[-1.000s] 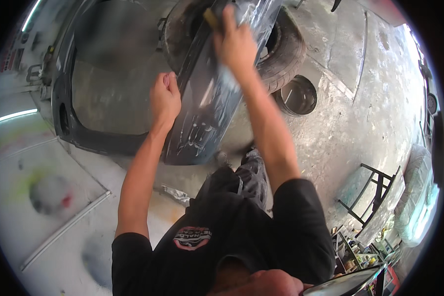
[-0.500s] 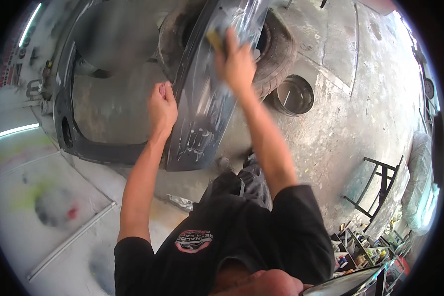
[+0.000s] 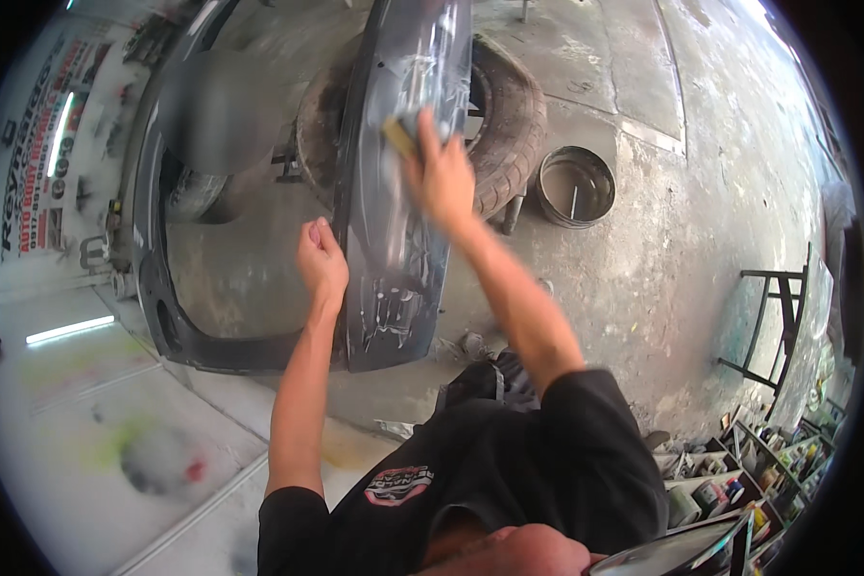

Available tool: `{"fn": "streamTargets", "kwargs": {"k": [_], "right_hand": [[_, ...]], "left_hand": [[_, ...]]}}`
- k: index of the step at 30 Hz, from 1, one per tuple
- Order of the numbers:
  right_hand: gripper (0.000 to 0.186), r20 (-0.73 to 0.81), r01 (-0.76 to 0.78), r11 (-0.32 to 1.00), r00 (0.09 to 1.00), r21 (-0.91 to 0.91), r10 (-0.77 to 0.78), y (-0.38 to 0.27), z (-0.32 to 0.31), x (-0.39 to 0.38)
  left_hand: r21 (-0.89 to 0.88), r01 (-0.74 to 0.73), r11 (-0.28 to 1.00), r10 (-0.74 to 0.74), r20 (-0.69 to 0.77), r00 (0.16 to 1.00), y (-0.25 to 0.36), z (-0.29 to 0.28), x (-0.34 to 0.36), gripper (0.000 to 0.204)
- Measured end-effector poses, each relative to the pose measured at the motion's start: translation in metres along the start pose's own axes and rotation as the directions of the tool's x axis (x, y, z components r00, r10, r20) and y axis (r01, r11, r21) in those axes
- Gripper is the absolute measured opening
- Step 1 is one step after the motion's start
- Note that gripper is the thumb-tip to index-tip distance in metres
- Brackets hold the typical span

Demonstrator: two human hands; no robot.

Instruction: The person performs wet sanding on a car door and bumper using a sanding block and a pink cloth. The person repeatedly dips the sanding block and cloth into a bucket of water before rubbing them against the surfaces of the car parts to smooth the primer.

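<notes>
A dark grey car door (image 3: 370,278) lies before me, its outer panel wet and streaked with whitish suds. Its open window frame (image 3: 240,353) extends to the left. My right hand (image 3: 442,178) presses a yellowish sanding block (image 3: 399,137) with a dark side against the panel's upper half; motion blurs hand and block a little. Beside the panel's left edge, my left hand (image 3: 322,254) is closed with the thumb on top. Whether something sits inside that fist is hidden.
A tyre (image 3: 514,125) lies beneath the door. To its right a round bucket (image 3: 576,187) holds murky liquid and a stick. A black metal stand (image 3: 782,312) is farther right, above shelves of cans and bottles (image 3: 720,494). A paint-marked whitish surface (image 3: 86,403) is at lower left.
My right hand has drawn the sanding block down along the panel, toward me. My left hand keeps its place at the panel's edge. The whole view has turned slightly leftward.
</notes>
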State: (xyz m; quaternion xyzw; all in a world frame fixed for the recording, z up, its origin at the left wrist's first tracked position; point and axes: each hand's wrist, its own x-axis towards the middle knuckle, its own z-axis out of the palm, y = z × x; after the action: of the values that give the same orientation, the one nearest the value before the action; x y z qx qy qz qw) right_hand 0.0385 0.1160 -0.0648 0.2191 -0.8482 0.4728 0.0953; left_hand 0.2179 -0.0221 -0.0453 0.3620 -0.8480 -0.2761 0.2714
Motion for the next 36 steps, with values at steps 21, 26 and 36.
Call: {"fn": "streamTargets", "kwargs": {"k": [21,26,36], "right_hand": [[0.078,0.043,-0.055,0.998,0.998,0.04,0.054,0.04,0.002,0.071],[0.071,0.022,-0.213,0.976,0.977,0.035,0.212,0.048,0.001,0.108],[0.071,0.05,-0.21,0.978,0.977,0.003,0.209,0.047,-0.004,0.092]], "left_hand": [[0.065,0.004,0.998,-0.005,0.017,1.0,0.017,-0.003,0.001,0.037],[0.141,0.022,0.99,-0.033,0.079,0.996,0.025,0.002,0.001,0.037],[0.059,0.026,0.998,-0.029,0.042,0.999,0.025,0.002,-0.001,0.038]]}}
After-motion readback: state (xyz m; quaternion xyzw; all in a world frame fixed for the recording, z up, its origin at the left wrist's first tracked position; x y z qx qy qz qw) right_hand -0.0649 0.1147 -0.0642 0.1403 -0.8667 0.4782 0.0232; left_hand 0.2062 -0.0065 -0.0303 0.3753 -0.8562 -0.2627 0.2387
